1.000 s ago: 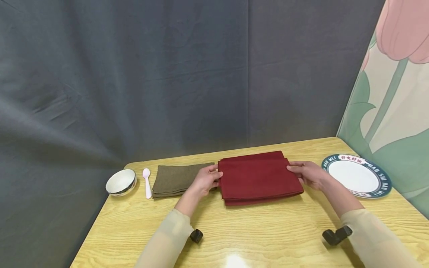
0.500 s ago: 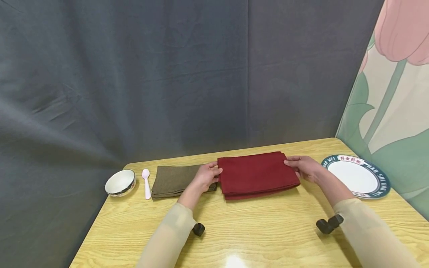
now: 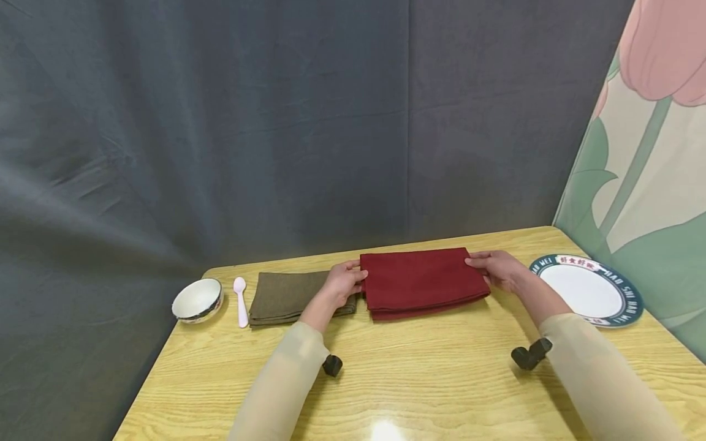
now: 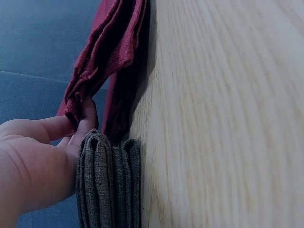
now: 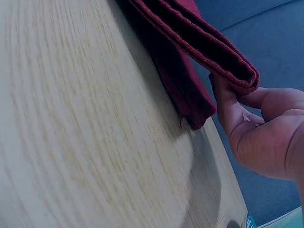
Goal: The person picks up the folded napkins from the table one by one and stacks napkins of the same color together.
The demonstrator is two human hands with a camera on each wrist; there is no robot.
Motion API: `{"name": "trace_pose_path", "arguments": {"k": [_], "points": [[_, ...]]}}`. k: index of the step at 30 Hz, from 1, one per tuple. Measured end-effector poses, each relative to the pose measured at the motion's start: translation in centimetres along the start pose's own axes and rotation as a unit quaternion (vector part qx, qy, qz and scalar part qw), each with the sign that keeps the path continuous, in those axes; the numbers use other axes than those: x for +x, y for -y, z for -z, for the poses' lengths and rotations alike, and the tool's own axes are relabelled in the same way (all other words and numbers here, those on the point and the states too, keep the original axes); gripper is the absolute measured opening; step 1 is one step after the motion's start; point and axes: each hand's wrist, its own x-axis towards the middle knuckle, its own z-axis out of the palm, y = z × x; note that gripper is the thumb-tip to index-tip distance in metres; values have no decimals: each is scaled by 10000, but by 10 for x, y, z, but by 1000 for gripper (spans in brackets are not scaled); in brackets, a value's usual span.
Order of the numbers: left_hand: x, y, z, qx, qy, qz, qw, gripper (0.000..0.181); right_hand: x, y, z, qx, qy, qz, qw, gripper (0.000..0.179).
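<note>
A folded dark red cloth (image 3: 421, 278) lies between both hands at the back middle of the table. My left hand (image 3: 341, 283) pinches its left edge, thumb on top and fingers underneath. On the opposite edge, my right hand (image 3: 496, 269) pinches the far right corner the same way. In the right wrist view the upper folded layers (image 5: 223, 61) are lifted above a lower layer (image 5: 190, 104) of red cloth near the table. A folded brown-green cloth (image 3: 289, 297) lies just left, partly behind my left hand; its stacked folds (image 4: 107, 180) show close beside the fingers in the left wrist view.
A white bowl with a dark patterned rim (image 3: 197, 300) stands at the table's left edge. Beside it lies a pale pink spoon (image 3: 241, 303). A white plate with a dark green lettered rim (image 3: 629, 294) is at the right. A grey curtain (image 3: 309, 135) hangs behind the wooden table (image 3: 419, 380).
Both hands have moved the upper layers of the red cloth away from me, toward the back. The lower layer's far strip, visible before, is now covered. Bowl, spoon and plate stay put.
</note>
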Motion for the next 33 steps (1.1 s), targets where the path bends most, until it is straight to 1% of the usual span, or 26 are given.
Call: {"name": "trace_pose_path", "arguments": {"k": [3, 6, 10, 13, 16, 21, 28, 33], "points": [[2, -1, -1, 42, -70, 20, 10000, 48, 3, 0, 0, -92, -17, -14, 10000, 57], [5, -2, -2, 31, -140, -18, 9999, 48, 6, 0, 0, -152, -106, -47, 9998, 58], [8, -3, -5, -13, -275, -98, 9996, 46, 9, 1, 0, -272, -216, -1, 9994, 58], [10, -3, -6, 60, -386, -71, 9992, 44, 11, 1, 0, -299, -288, -11, 9991, 59], [11, -5, -8, 124, -439, -28, 9990, 44, 13, 1, 1, -278, -357, -47, 9990, 58], [12, -5, -10, 141, -516, -70, 9985, 43, 18, 0, 2, -341, -425, -53, 9985, 55], [14, -5, -14, 5, -669, -161, 9976, 39, 22, 0, 2, -512, -605, -58, 9968, 52], [15, -4, -14, -69, -728, -187, 9971, 38, 20, 0, 5, -593, -672, -106, 9959, 50]]}}
